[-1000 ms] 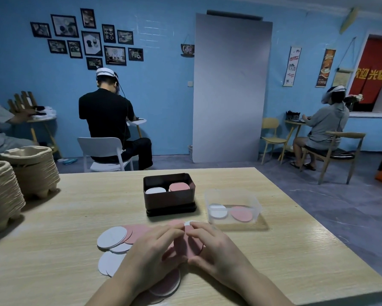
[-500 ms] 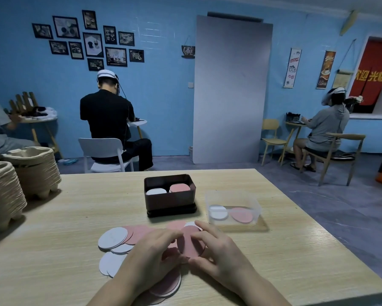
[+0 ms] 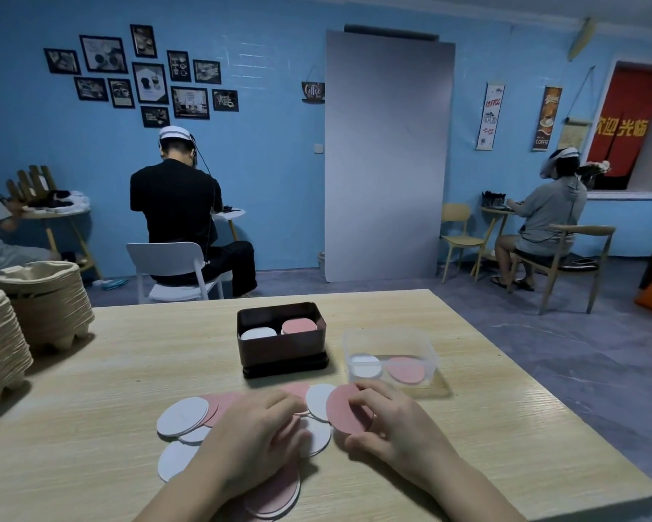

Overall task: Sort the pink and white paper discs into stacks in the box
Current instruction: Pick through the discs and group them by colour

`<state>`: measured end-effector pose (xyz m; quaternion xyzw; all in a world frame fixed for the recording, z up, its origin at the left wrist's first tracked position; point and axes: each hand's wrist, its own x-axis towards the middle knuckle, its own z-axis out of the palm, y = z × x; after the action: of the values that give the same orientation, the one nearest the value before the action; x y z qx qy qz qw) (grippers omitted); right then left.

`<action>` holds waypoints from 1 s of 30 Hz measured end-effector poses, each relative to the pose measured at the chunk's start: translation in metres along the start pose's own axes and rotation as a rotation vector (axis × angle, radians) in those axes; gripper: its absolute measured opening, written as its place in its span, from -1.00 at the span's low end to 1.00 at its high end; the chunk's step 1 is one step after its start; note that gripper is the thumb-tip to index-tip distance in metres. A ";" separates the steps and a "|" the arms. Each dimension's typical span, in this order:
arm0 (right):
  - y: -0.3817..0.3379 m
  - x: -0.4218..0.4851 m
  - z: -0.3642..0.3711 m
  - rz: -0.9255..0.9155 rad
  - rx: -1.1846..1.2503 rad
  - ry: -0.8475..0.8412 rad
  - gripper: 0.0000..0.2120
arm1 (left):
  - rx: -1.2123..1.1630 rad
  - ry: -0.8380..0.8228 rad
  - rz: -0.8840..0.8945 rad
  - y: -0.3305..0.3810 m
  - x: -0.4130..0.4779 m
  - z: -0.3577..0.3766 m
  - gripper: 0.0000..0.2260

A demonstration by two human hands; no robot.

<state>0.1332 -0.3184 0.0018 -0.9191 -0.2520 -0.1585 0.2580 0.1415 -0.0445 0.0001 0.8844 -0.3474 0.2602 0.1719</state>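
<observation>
A loose pile of pink and white paper discs lies on the wooden table in front of me. My right hand pinches one pink disc and holds it tilted up off the pile. My left hand rests flat on the pile with its fingers spread over several discs. Behind the pile stands a dark brown box with a white stack on its left and a pink stack on its right.
A clear plastic container to the right of the box holds one white and one pink disc. Stacks of pulp egg trays stand at the table's left edge. Other people sit at small tables by the far blue wall.
My right hand has lifted the pink disc off the pile and carried it slightly right and up. The left hand stays on the pile.
</observation>
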 end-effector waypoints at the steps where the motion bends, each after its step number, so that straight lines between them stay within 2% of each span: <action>1: 0.004 -0.002 0.000 0.020 0.000 0.003 -0.52 | 0.013 -0.045 -0.003 -0.002 0.004 0.000 -0.81; 6: 0.010 -0.006 0.005 0.075 -0.044 0.041 -0.55 | 0.057 -0.328 -0.069 -0.004 0.026 0.010 -0.53; 8: 0.011 -0.007 0.006 0.086 -0.048 0.047 -0.54 | 0.035 -0.391 -0.100 -0.005 0.029 0.016 -0.49; 18: 0.012 -0.006 0.007 0.103 -0.037 0.033 -0.54 | -0.082 -0.222 -0.096 -0.007 0.030 0.024 -0.77; 26: 0.010 -0.006 0.005 0.106 -0.035 0.038 -0.54 | -0.090 -0.107 -0.120 -0.014 0.019 0.021 -0.65; 30: 0.009 -0.002 0.005 0.093 -0.039 0.032 -0.56 | -0.045 -0.027 -0.112 -0.022 0.004 0.004 -0.69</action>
<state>0.1376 -0.3231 -0.0067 -0.9321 -0.2018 -0.1660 0.2509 0.1609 -0.0334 -0.0038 0.9017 -0.3057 0.2302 0.2012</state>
